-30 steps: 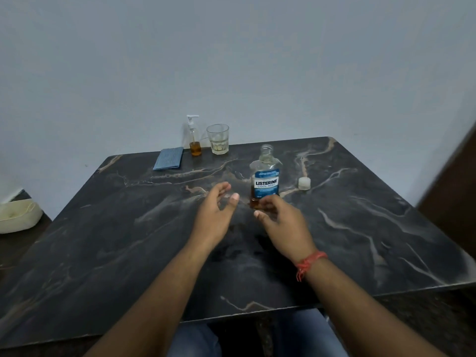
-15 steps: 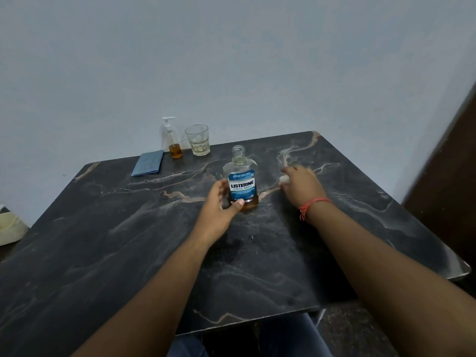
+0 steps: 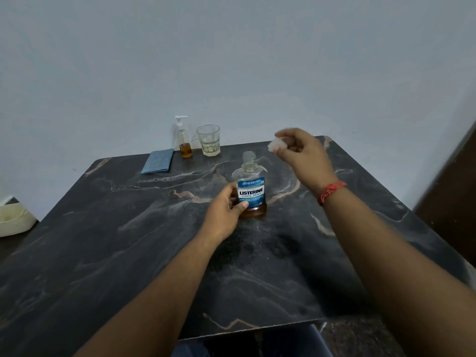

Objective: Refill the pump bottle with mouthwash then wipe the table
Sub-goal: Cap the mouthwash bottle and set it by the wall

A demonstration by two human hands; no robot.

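The mouthwash bottle (image 3: 251, 188) stands uncapped on the dark marble table (image 3: 128, 240), with a little amber liquid at its bottom. My left hand (image 3: 226, 210) grips its lower left side. My right hand (image 3: 300, 153) is raised above and right of the bottle's neck and pinches the white cap (image 3: 277, 145). The small pump bottle (image 3: 184, 140), holding some amber liquid, stands at the table's far edge. A folded blue cloth (image 3: 157, 161) lies to its left.
A glass tumbler (image 3: 209, 140) stands right of the pump bottle by the wall. A cream-coloured object (image 3: 14, 220) sits off the table at the left. A dark brown surface (image 3: 453, 202) rises at the right edge.
My left hand has closed on the mouthwash bottle. My right hand picked the white cap off the table and lifted it toward the bottle's neck.
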